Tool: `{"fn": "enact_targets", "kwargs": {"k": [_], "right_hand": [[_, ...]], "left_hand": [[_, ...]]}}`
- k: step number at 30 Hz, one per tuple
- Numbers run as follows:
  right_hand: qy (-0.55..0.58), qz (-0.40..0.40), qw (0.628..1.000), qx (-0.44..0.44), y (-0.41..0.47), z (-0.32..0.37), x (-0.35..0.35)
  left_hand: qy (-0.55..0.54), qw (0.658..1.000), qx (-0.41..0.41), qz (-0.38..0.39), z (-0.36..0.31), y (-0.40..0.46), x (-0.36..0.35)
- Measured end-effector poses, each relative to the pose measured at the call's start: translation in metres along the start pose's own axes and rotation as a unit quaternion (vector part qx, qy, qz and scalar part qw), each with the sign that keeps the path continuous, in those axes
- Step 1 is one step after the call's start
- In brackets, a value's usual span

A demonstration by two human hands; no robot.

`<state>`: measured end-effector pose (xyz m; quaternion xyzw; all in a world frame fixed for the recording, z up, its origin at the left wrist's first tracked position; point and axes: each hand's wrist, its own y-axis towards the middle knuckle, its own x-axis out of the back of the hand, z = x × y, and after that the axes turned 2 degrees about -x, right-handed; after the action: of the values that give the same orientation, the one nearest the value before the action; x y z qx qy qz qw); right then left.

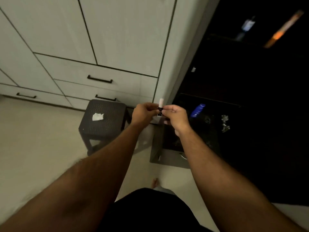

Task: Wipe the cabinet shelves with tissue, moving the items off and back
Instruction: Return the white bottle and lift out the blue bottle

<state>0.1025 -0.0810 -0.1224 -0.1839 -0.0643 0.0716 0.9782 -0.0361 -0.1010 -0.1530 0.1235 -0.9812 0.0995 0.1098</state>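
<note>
Between my two hands, left hand [142,113] and right hand [175,117] pinching what looks like a small bottle [160,107], crumpled tissue [98,116] on dark stool [102,128] left of that grip.

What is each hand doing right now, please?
Left hand: pinches the small bottle at its dark middle.
Right hand: pinches the same bottle from the other side.

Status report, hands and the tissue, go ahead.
Left hand and right hand both pinch a small bottle. Tissue lies on the dark stool, untouched. Nothing blocking.
</note>
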Motion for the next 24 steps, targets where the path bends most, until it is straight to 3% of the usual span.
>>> {"fn": "enact_targets", "kwargs": {"k": [11, 18, 24], "right_hand": [[0.03, -0.117, 0.991, 0.063, -0.015, -0.002, 0.146], [0.007, -0.137, 0.987, 0.079, 0.038, 0.002, 0.223], [-0.04, -0.157, 0.98, 0.115, 0.088, 0.01, 0.249]], "left_hand": [[0.065, 0.988, -0.081, 0.11, -0.068, -0.005, -0.135], [0.069, 0.992, -0.083, 0.072, -0.091, 0.028, -0.219], [0.082, 0.991, -0.1, 0.038, -0.108, 0.06, -0.25]]}}
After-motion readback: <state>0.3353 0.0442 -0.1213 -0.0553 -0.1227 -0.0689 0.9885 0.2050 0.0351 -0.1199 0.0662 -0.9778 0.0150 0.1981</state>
